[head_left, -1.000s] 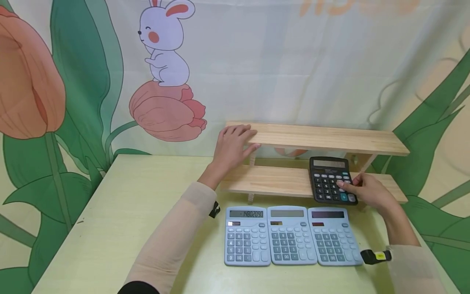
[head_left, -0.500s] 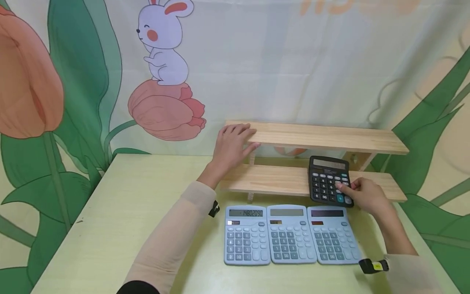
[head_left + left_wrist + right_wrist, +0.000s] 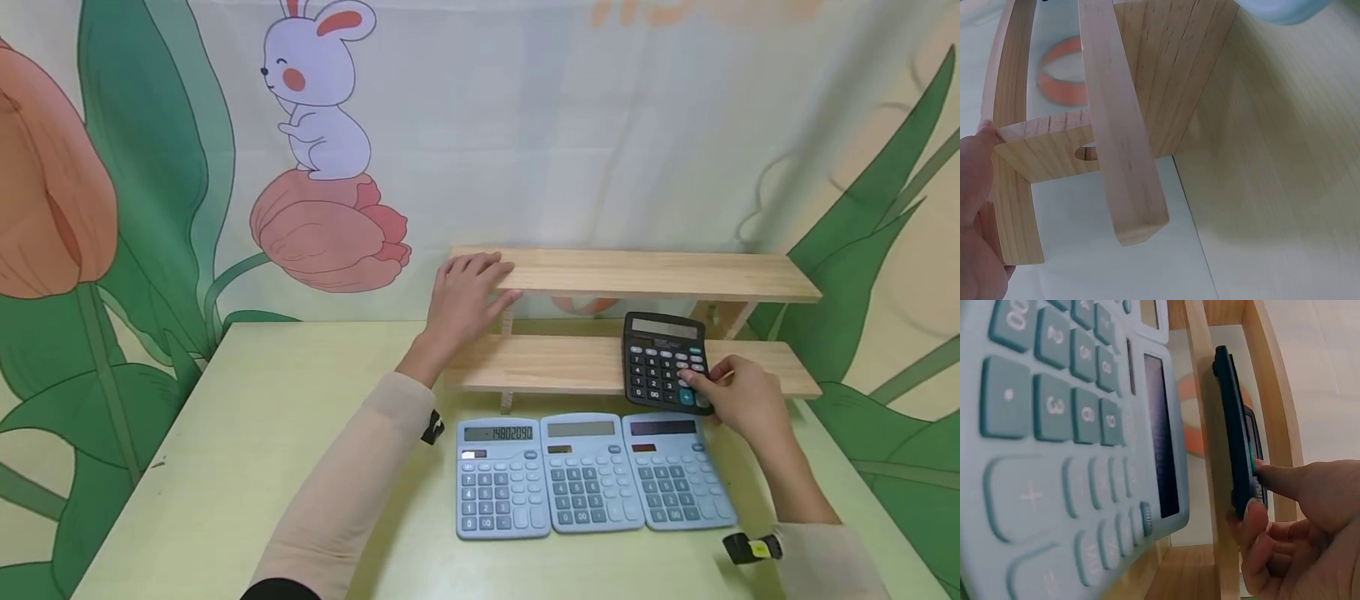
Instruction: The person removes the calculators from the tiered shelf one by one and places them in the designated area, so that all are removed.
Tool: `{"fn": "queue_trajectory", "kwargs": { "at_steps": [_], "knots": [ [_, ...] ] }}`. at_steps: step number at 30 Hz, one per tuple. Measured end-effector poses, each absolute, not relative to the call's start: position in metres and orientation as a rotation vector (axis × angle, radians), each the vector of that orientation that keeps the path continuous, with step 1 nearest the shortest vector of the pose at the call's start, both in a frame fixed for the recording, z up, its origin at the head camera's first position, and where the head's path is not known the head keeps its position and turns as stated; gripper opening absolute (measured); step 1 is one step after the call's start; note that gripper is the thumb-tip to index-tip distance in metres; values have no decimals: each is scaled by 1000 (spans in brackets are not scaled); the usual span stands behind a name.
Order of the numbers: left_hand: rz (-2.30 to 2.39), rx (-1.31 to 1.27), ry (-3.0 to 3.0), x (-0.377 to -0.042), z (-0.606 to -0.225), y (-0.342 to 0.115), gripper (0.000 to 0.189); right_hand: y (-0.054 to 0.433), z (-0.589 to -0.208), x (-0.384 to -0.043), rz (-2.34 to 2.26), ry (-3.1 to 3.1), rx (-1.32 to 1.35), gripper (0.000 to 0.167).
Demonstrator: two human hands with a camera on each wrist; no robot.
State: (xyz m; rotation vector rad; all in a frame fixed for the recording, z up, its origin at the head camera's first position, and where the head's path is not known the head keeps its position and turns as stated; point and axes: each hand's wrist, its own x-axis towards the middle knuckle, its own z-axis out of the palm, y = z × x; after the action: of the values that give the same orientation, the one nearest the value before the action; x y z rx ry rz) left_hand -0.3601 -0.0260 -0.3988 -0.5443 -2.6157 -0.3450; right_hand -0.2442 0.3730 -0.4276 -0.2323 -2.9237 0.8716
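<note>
My right hand (image 3: pixel 746 400) pinches a black calculator (image 3: pixel 660 358) at its lower right corner. The thumb lies on the keys and the fingers are behind it. The calculator leans back, its face toward me, over the front edge of the lower board of a wooden two-tier shelf (image 3: pixel 555 367). In the right wrist view the calculator (image 3: pixel 1238 431) shows edge-on beside the board. My left hand (image 3: pixel 468 296) rests on the left end of the upper board (image 3: pixel 645 273), thumb along its front edge. In the left wrist view that hand (image 3: pixel 979 219) lies against the board's outer side.
Three light blue calculators, the left one (image 3: pixel 501 492), the middle one (image 3: pixel 592 483) and the right one (image 3: pixel 678 483), lie side by side before the shelf on the pale table (image 3: pixel 300 400). A printed curtain (image 3: pixel 637 125) hangs behind.
My right wrist has dropped lower while the black calculator stays over the lower board's front edge. The left hand keeps its place on the upper board. The head view has shifted slightly.
</note>
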Motion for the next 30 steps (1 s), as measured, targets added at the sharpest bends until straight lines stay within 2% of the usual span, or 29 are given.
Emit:
{"fn": "queue_trajectory", "kwargs": {
  "at_steps": [10,19,25,30],
  "knots": [
    [-330,-553,-2600,-361,-399,-30,56,372,-433,-246,947,-2884,-276,73],
    [-330,-560,-2600,-360,-397,-28,56,392,-438,-238,1451,-2858,-289,88],
    [-323,-585,-2604,-360,-397,-27,56,414,-439,-227,1794,-2814,-244,81],
    [-325,-554,-2622,-359,-397,-29,56,418,-436,-224,1842,-2832,-197,76]
  ]
}}
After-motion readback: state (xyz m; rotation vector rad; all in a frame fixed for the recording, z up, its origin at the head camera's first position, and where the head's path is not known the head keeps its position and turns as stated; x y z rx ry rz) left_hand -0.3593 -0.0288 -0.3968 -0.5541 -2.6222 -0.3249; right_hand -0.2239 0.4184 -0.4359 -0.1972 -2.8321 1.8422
